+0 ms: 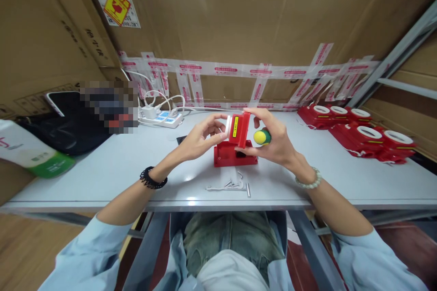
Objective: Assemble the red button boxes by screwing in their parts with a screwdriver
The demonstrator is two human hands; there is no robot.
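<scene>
Above the table, a red plastic cover (pixel 243 129) with a yellow label is held tilted between my hands. My left hand (pixel 206 134) pinches the white ring (pixel 228 126) on the cover's left side. With thumb and fingers, my right hand (pixel 276 138) grips the cover's right edge. A screwdriver (pixel 262 137) with a green and yellow handle is tucked in the same palm; its shaft is hidden. Just below the cover lies a red box base (pixel 223 158), partly covered. Nearer to me are several small screws (pixel 232 183), a white strap (pixel 216 188) and a metal pin (pixel 248 190).
Several red housings with white rings (pixel 370 132) stand on the right of the table. At the back left is a power strip (pixel 167 119) with white cables. A black bag (pixel 82 134) and a white-green pack (pixel 44 154) lie at left. Cardboard (pixel 221 18) walls the back.
</scene>
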